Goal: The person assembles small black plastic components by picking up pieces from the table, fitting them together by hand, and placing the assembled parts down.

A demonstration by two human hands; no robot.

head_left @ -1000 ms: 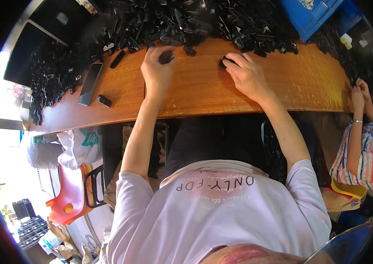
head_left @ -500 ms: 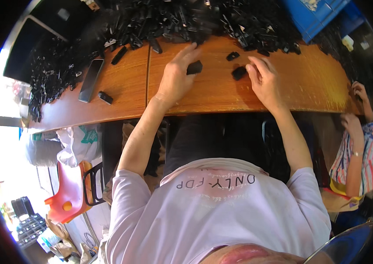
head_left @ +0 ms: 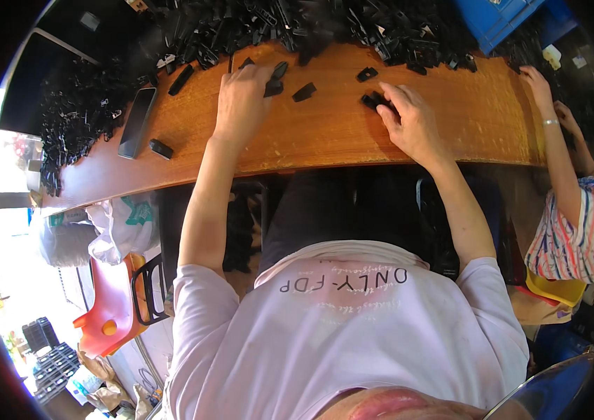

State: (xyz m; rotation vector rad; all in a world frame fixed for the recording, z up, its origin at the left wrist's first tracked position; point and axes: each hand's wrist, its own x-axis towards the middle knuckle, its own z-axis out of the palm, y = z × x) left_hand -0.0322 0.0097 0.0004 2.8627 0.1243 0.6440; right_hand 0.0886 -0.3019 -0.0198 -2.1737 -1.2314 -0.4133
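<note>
My left hand (head_left: 242, 105) is over the wooden table, its fingers closed around a small black plastic piece (head_left: 278, 74) that sticks out on the thumb side. Just to its right a loose black piece (head_left: 305, 92) lies on the wood. Farther right, my right hand (head_left: 412, 122) has curled fingers, with thumb and fingertips on another black plastic piece (head_left: 373, 101); part of that piece is hidden beneath them. Above the right fingertips rests a small black part (head_left: 366, 73) with a hole in it.
A heap of black plastic parts (head_left: 241, 28) lines the table's far side. On the left lie a phone (head_left: 137, 123) and a black piece (head_left: 161, 149). A blue crate (head_left: 496, 24) stands far right. A co-worker's arm (head_left: 555, 136) reaches over the table's right end.
My left hand has moved left, and it now grips a black piece while another lies beside it. My right hand has closed onto its piece. The co-worker's hand has reached farther forward.
</note>
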